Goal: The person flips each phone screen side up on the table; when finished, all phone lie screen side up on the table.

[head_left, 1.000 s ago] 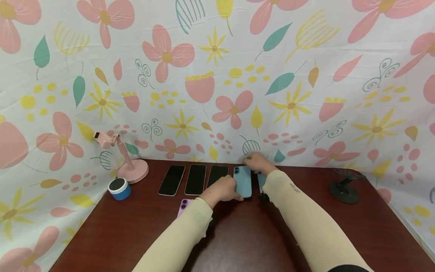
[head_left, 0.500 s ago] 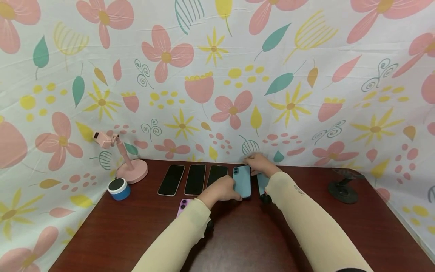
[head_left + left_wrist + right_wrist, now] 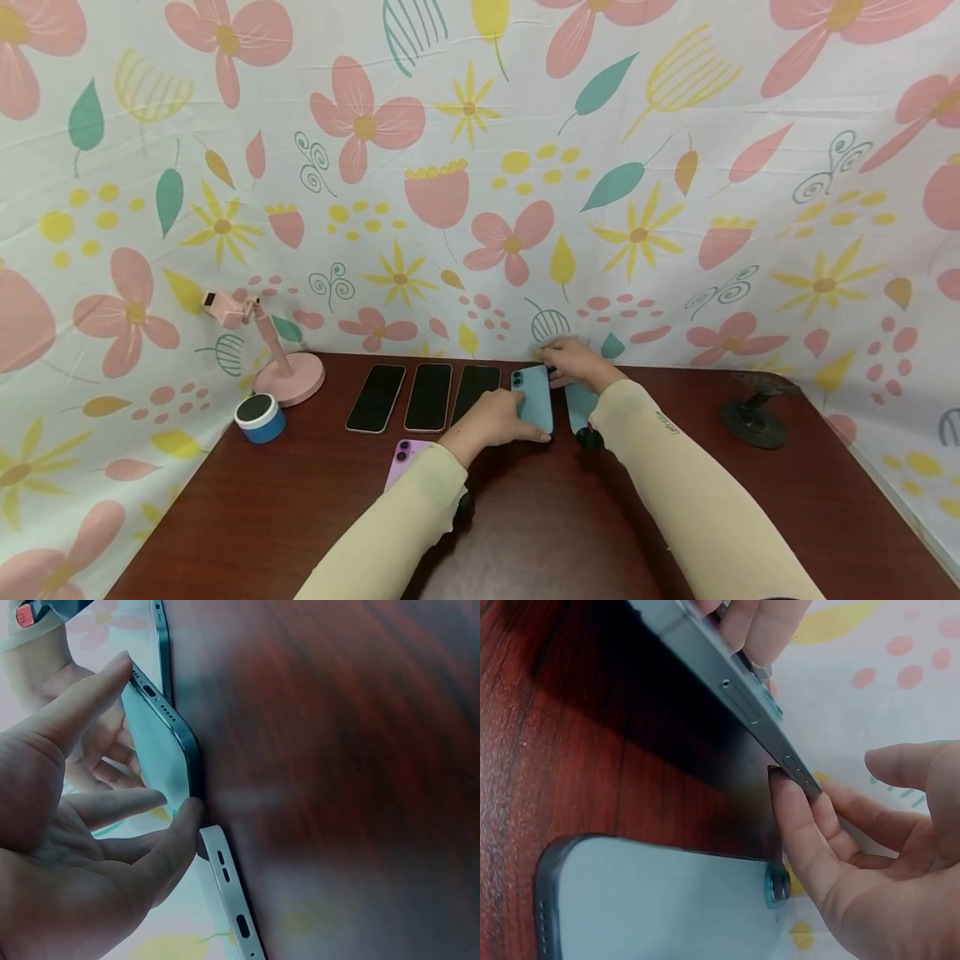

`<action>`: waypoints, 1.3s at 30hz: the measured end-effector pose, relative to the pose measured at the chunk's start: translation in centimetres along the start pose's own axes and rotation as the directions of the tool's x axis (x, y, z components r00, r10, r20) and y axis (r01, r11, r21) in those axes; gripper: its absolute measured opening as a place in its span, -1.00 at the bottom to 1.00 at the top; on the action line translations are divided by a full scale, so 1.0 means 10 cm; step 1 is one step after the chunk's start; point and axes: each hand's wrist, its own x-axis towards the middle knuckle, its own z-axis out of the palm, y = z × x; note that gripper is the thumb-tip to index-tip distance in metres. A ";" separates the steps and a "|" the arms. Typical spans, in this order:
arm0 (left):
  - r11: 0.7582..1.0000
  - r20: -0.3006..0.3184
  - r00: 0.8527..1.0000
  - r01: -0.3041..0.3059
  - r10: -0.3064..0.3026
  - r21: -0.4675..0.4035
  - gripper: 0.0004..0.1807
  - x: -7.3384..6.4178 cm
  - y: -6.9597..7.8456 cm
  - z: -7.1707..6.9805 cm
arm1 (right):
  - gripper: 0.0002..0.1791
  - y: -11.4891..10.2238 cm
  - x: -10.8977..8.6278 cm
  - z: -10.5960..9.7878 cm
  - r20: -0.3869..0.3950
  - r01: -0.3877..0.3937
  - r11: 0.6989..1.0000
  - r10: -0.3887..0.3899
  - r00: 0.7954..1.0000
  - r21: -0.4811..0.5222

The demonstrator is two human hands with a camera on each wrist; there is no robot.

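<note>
Head view, backdrop: a white cloth sheet (image 3: 420, 275), lightly creased, printed with pink, yellow and green flowers and leaves, cropped at the top.
Tub: a short blue-and-white cylinder (image 3: 260, 418) with a dark round top.
Pink stand: a smooth disc-based stand (image 3: 294, 380) with a thin post and boxy jointed head.
Black-screened phones: three glossy rounded slabs in a row, the first (image 3: 376, 398) and second (image 3: 428, 397) whole, the third (image 3: 477, 382) partly covered by a hand.
Lilac phone: a rounded slab (image 3: 401, 461) with two lenses, its lower part hidden by a cream sleeve (image 3: 375, 537).
Left hand: thumb and fingers (image 3: 491, 419) pinch the lower end of the light blue phone from opposite sides.
Light blue phone: a flat-edged slab (image 3: 536, 402), back up and tilted at the rear of the table, between the third dark phone and another blue one; its screen is out of sight.
Right hand: bent fingertips (image 3: 577, 364) touch its upper edge by the side buttons, one digit apart; whether they pinch, I cannot tell.
Second blue phone: smooth-backed (image 3: 576, 406), lying flat, partly behind the right forearm.
Black stand: round-based (image 3: 754, 422), its see-through-looking top hard to make out.
Table: red-brown, wood-grained, shiny (image 3: 525, 533), cut off below.
</note>
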 end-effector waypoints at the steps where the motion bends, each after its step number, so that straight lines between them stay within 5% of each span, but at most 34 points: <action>1: 1.000 0.001 1.000 0.001 -0.001 -0.004 0.02 0.00 0.01 0.00 | -0.37 0.00 0.00 0.00 0.000 0.001 1.000 -0.001 1.000 0.002; 27: 0.977 0.078 0.997 0.036 -0.020 -0.208 0.14 0.01 -0.06 -0.05 | -0.48 -0.01 -0.05 -0.13 0.082 -0.031 0.994 0.022 0.996 0.103; 39: 0.902 0.142 0.990 0.078 -0.019 -0.424 0.03 -0.02 -0.11 -0.12 | -0.48 -0.01 -0.03 -0.14 0.089 -0.046 0.988 0.033 0.996 0.144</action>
